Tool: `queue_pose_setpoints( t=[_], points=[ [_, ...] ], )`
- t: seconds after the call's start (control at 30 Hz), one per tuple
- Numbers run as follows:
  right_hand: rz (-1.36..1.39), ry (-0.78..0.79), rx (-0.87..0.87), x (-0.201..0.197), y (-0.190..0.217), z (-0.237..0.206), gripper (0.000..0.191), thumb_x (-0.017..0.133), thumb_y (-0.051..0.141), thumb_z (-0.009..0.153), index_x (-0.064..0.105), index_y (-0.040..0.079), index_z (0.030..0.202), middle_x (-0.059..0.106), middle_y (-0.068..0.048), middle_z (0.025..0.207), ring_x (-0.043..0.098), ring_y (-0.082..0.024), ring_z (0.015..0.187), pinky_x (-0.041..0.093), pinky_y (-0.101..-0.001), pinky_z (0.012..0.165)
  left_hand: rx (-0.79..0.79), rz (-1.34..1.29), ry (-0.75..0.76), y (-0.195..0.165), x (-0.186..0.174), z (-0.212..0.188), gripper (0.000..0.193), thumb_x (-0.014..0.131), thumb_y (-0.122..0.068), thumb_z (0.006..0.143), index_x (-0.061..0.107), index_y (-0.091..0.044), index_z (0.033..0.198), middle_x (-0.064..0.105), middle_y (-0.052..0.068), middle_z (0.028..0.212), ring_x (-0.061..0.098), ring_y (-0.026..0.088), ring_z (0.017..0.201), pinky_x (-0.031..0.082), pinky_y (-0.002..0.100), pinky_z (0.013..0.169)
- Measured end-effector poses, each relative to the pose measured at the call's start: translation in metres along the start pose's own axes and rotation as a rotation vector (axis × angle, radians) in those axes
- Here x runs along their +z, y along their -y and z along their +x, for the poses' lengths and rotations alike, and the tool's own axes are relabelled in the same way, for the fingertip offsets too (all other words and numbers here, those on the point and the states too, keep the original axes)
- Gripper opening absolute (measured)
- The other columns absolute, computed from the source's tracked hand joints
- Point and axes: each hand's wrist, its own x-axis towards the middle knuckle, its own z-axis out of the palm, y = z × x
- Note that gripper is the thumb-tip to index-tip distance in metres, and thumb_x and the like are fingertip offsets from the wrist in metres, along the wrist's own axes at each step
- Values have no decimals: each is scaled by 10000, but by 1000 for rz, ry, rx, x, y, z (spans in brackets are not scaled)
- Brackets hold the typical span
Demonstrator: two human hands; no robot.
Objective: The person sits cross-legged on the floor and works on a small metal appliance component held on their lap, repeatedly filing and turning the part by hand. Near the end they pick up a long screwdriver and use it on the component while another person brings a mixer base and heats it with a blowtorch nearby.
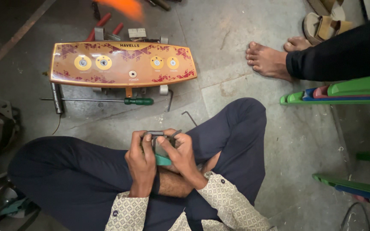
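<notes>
A small dark part with a green piece (162,159) is held over the crossed legs of a seated person, clamped between both hands – the left hand (141,161) is wrapped around its left side, the right hand (180,155) is closed on its right side, thumbs pressed on top. On the floor (236,51) ahead, an orange control panel (123,64) is laid flat, with a green-handled screwdriver (103,101) just in front of it and a bent hex key (189,117) near the right knee – another person's bare feet (270,57) are seen at upper right
</notes>
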Motion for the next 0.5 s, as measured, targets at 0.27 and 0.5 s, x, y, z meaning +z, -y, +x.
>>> queue_pose_setpoints(
  t=[0.27, 0.5],
  points=[
    [280, -35, 215, 7, -18, -1, 216, 684, 194, 1021, 661, -13, 966, 483, 75, 679, 382, -25, 574, 292, -231, 501, -19, -107, -17, 9, -1, 0, 233, 470, -208, 1085, 571, -20, 994, 627, 127, 719, 665, 255, 619, 488, 367, 571],
    [578, -12, 297, 10, -27, 0, 320, 617, 223, 1078, 521, 114, 794, 455, 61, 663, 392, -39, 584, 319, -226, 527, 26, -98, 18, 13, 0, 4, 263, 448, -209, 1095, 571, -14, 969, 605, 118, 722, 631, 247, 631, 480, 370, 600]
  ],
)
